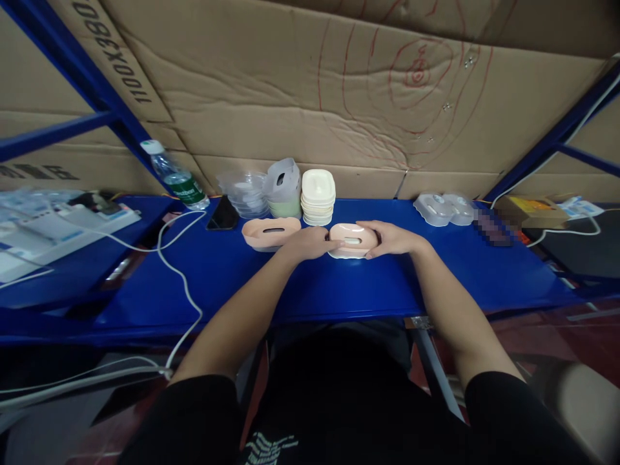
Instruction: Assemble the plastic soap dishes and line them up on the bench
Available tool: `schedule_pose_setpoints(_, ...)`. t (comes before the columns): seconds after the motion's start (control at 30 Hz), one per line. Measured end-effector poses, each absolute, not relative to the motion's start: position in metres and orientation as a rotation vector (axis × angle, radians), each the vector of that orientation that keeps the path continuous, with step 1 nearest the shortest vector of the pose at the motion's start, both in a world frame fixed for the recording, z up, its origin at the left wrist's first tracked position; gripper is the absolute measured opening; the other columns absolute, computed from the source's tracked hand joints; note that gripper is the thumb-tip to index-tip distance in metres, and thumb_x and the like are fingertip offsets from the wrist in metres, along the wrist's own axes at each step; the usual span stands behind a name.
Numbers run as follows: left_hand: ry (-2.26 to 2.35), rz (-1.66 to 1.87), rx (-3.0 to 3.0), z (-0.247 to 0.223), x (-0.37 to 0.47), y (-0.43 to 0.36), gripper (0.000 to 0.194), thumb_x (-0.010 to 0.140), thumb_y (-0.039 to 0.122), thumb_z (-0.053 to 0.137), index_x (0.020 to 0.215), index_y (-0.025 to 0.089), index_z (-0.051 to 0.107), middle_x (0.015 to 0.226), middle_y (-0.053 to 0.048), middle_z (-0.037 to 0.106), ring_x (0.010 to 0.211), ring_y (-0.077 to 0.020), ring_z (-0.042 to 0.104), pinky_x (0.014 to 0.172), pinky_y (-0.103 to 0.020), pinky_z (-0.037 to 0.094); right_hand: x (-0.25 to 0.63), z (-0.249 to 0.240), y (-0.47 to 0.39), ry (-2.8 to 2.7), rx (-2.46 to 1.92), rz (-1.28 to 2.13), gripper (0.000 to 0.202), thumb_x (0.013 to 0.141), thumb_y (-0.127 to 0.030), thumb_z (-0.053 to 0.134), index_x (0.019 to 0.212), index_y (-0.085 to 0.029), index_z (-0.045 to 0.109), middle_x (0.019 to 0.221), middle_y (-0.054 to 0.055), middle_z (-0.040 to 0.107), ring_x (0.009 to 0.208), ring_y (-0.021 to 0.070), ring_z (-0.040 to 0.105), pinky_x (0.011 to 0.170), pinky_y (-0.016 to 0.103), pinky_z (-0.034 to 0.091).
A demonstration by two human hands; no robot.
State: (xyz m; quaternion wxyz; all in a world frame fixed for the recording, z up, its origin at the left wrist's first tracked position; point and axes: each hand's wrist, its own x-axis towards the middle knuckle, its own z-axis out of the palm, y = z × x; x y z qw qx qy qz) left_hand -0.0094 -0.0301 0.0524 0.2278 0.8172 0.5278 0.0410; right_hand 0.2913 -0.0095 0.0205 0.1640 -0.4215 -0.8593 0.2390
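Observation:
A shallow pink plastic dish [346, 230] with a rounded rim and a slot in its middle is between my two hands, low over the blue table. My left hand [310, 242] grips its left end, the thumb lying over the near rim. Around the right end, the fingers and thumb of my right hand [393, 239] are closed. A white edge shows beneath the dish; what it belongs to is unclear. Just left of my left hand lies a larger pink piece [256, 234] with a wavy rim and an oval slot, partly covered by that hand.
Behind my hands stand a stack of cream dishes [318, 194], grey and green slotted pieces [283, 187] and clear plastic containers [242, 194]. A phone [223, 214], a water bottle [179, 184] and a white cable [186, 290] are at left. Clear lidded packs [433, 210] sit at right.

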Motion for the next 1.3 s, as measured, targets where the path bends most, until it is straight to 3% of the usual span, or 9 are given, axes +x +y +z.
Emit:
schedule_pose_setpoints(0.23, 1.437, 0.108, 2.224, 0.051, -0.008, -0.028, 0.055, 0.094, 0.069, 0.053, 0.105, 0.020, 0.075, 0.116, -0.014, 0.080, 0.107, -0.0323, 0.073, 0.088, -0.038, 0.052, 0.297, 0.021, -0.008, -2.411, -1.169, 0.743, 0.103, 0.063, -0.052, 0.097, 0.157, -0.035, 0.058, 0.148, 0.006, 0.066, 0.135, 0.0370, 0.063, 0.121, 0.062, 0.046)
schedule_pose_setpoints(0.4, 1.483, 0.143, 2.191, 0.048, -0.001, -0.029, 0.062, 0.107, 0.060, 0.029, 0.118, 0.016, 0.071, 0.132, -0.019, 0.075, 0.122, -0.0333, 0.070, 0.099, -0.041, 0.051, 0.298, 0.023, -0.010, -2.328, -1.174, 0.846, 0.103, 0.066, -0.054, 0.096, 0.159, -0.034, 0.055, 0.157, 0.006, 0.061, 0.140, 0.0366, 0.061, 0.123, 0.059, 0.046)
schedule_pose_setpoints(0.53, 1.555, 0.172, 2.212, 0.046, 0.005, -0.032, 0.058, 0.110, 0.053, 0.028, 0.129, 0.015, 0.068, 0.142, -0.020, 0.070, 0.132, -0.0345, 0.065, 0.105, -0.044, 0.050, 0.297, 0.024, -0.011, -2.282, -1.190, 0.954, 0.104, 0.066, -0.052, 0.097, 0.159, -0.032, 0.055, 0.159, 0.007, 0.060, 0.142, 0.0372, 0.059, 0.124, 0.059, 0.045)
schedule_pose_setpoints(0.87, 1.648, 0.132, 2.415, 0.045, 0.011, -0.047, 0.054, 0.111, 0.051, 0.034, 0.131, 0.014, 0.069, 0.134, -0.019, 0.067, 0.117, -0.0339, 0.071, 0.099, -0.045, 0.054, 0.296, 0.020, -0.007, -2.341, -1.244, 0.927, 0.114, 0.059, -0.055, 0.100, 0.160, -0.033, 0.054, 0.163, 0.006, 0.056, 0.149, 0.0414, 0.051, 0.130, 0.060, 0.035)
schedule_pose_setpoints(1.03, 1.530, 0.564, 2.578, 0.045, 0.013, -0.051, 0.041, 0.106, 0.044, 0.055, 0.137, 0.019, 0.066, 0.140, -0.012, 0.067, 0.121, -0.0300, 0.069, 0.096, -0.041, 0.056, 0.294, 0.017, -0.006, -2.350, -1.242, 0.855, 0.112, 0.062, -0.057, 0.098, 0.161, -0.032, 0.053, 0.164, 0.007, 0.055, 0.150, 0.0427, 0.050, 0.129, 0.063, 0.033)
schedule_pose_setpoints(1.17, 1.426, 1.076, 2.569, 0.059, -0.003, -0.044, 0.031, 0.106, 0.048, 0.053, 0.114, 0.027, 0.074, 0.121, -0.007, 0.075, 0.117, -0.0264, 0.069, 0.100, -0.042, 0.055, 0.292, 0.016, -0.006, -2.355, -1.231, 0.837, 0.109, 0.064, -0.057, 0.096, 0.161, -0.034, 0.053, 0.162, 0.006, 0.057, 0.150, 0.0421, 0.051, 0.129, 0.064, 0.034)
schedule_pose_setpoints(1.3, 1.794, 1.540, 2.299, 0.079, -0.048, -0.021, 0.025, 0.101, 0.045, 0.058, 0.101, 0.025, 0.074, 0.114, -0.010, 0.074, 0.117, -0.0316, 0.065, 0.110, -0.053, 0.047, 0.289, 0.019, -0.007, -2.365, -1.292, 0.802, 0.109, 0.065, -0.056, 0.097, 0.161, -0.031, 0.054, 0.164, 0.009, 0.055, 0.152, 0.0445, 0.047, 0.130, 0.065, 0.031)
